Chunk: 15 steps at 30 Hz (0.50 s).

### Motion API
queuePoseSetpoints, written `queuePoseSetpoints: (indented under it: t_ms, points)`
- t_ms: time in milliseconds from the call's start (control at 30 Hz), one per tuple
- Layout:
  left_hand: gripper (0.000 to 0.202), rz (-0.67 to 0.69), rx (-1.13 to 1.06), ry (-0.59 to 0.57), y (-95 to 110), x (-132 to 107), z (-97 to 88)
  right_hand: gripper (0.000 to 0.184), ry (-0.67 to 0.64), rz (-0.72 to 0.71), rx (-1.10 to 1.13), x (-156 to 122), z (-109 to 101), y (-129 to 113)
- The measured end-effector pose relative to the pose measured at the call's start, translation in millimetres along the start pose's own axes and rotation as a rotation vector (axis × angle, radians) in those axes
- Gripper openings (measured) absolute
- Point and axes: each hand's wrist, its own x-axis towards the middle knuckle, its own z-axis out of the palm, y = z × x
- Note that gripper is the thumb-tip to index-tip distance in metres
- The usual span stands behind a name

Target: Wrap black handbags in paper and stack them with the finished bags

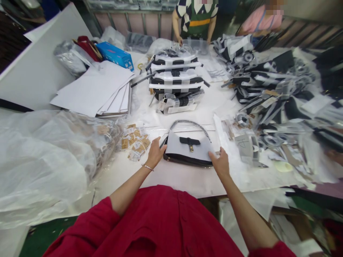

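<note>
A black handbag (174, 157) lies on the white table before me, its front covered by a pale sheet (175, 144). A black flap strap with a gold clasp (191, 148) shows over the sheet, and the wrapped handle (187, 121) arches away from me. At the bag's left end, my left hand (155, 154) grips it, thumb against the side and fingers partly hidden. My right hand (221, 163) holds the opposite end, its thumb at the corner. Left of the bag lie several brown tags with strings (136, 141).
Wrapped bags (175, 84) stand in a row ahead. More bags (278, 82) are heaped at right. Clear plastic (48, 153), a stack of white sheets (93, 87) and a blue box (115, 55) occupy the left. Across the table stands a person (197, 21); another person (264, 19) is farther right.
</note>
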Motion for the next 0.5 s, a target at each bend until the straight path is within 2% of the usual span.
queuePoseSetpoints:
  t_ms: [67,100,167,233,333,500]
  points:
    - [0.050,0.289,0.145,0.037,11.9,-1.6,-4.8,0.070,0.085,-0.216,-0.092,-6.8,-4.4,-5.9]
    - [0.049,0.425,0.200,-0.009,18.5,-4.0,-7.7,0.064,0.090,-0.318,-0.129,-12.6,-7.2,-8.9]
    - [0.052,0.650,0.303,-0.182,29.3,-9.9,-12.2,0.056,0.015,-0.519,-0.198,-25.7,-12.5,-12.1]
    - [0.054,0.782,0.396,-0.334,32.3,-14.9,-13.7,0.051,-0.127,-0.650,-0.267,-36.6,-15.0,-8.4]
    - [0.043,0.796,0.484,-0.392,18.9,-18.6,-10.6,0.045,-0.258,-0.715,-0.324,-43.8,-11.2,9.3]
    - [0.030,0.720,0.465,-0.292,-14.7,-21.3,5.2,0.041,-0.204,-0.722,-0.330,-41.9,8.4,34.2]
